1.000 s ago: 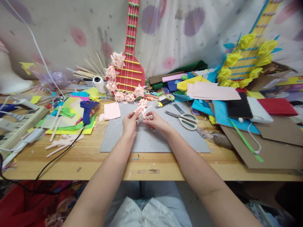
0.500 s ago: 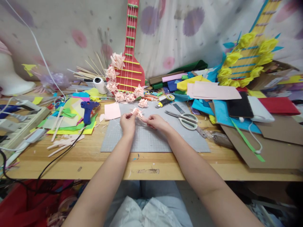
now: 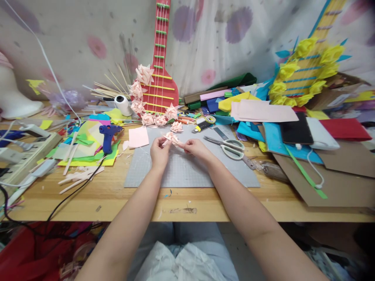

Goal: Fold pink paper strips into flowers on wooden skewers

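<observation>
Over the grey cutting mat (image 3: 187,171) I hold a pale pink paper flower (image 3: 171,137) between both hands. My left hand (image 3: 159,151) pinches its left side, fingers closed. From the right, the thumb and fingers of my right hand (image 3: 195,149) are closed on the flower's edge. A finished-looking pink flower (image 3: 176,127) lies just beyond, at the mat's far edge. Behind it leans a red paper guitar (image 3: 161,89) with yellow and green strips and several pink flowers along its body. A square of pink paper (image 3: 138,137) lies left of my hands.
Scissors (image 3: 231,148) and a yellow-black cutter (image 3: 202,125) lie on the mat's right. A blue glue gun (image 3: 108,138) rests on coloured scraps at left, its cord trailing over the table edge. A power strip (image 3: 29,160) stands far left. Cardboard (image 3: 328,191) covers the right side.
The flower has turned slightly in my fingers and shows more of its petals. Both hands have shifted a little; the view has tilted slightly.
</observation>
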The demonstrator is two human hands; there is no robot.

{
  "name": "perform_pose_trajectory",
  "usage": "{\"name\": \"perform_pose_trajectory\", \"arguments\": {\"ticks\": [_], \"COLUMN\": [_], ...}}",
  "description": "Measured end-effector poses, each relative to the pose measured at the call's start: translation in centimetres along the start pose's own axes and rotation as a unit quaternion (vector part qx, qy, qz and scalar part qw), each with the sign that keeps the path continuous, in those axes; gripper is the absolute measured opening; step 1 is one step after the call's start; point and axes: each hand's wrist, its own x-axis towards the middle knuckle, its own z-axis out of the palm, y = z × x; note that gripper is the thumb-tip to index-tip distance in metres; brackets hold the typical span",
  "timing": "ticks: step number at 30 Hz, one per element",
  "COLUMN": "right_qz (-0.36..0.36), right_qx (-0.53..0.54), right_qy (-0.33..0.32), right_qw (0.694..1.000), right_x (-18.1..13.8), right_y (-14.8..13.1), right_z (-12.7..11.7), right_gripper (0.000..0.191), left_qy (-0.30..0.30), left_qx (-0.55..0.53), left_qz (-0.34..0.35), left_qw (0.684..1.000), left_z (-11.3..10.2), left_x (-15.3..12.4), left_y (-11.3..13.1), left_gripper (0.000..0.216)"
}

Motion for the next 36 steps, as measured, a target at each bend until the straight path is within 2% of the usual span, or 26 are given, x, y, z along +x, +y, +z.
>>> {"name": "perform_pose_trajectory", "arguments": {"ticks": [3, 8, 14, 22, 29, 32, 36], "right_qz": [0.001, 0.003, -0.017, -0.051, -0.063, -0.089, -0.122], "right_qx": [-0.005, -0.004, 0.007, -0.031, -0.075, -0.090, -0.104], "right_qy": [-0.004, 0.008, 0.006, 0.020, 0.022, 0.033, 0.042], "right_qw": [1.000, 1.000, 1.000, 0.998, 0.995, 0.991, 0.986], "right_x": [-0.1, -0.4, -0.5, -0.4, 0.1, 0.3, 0.3], "right_y": [-0.1, -0.6, -0.9, -0.7, -0.1, 0.1, 0.2], "right_z": [-0.2, -0.3, -0.3, -0.4, -0.2, -0.2, -0.4], "right_gripper": [0.045, 0.039, 0.038, 0.036, 0.036, 0.036, 0.037], "left_qy": [-0.010, -0.015, 0.037, 0.047, 0.023, 0.020, 0.020], "left_qx": [0.016, 0.069, 0.059, 0.055, 0.093, 0.069, -0.028], "left_qz": [-0.005, 0.024, 0.008, 0.009, 0.076, 0.075, 0.017], "left_qw": [1.000, 0.997, 0.998, 0.997, 0.992, 0.995, 0.999], "left_z": [-0.4, -0.8, -0.5, -0.5, -0.5, -0.6, -1.0], "left_x": [0.3, 0.3, 0.1, -0.1, -0.3, -0.3, 0.2], "left_y": [-0.3, -0.3, 0.1, 0.6, 0.2, 0.3, 1.2], "left_gripper": [0.022, 0.018, 0.022, 0.026, 0.028, 0.030, 0.027]}}
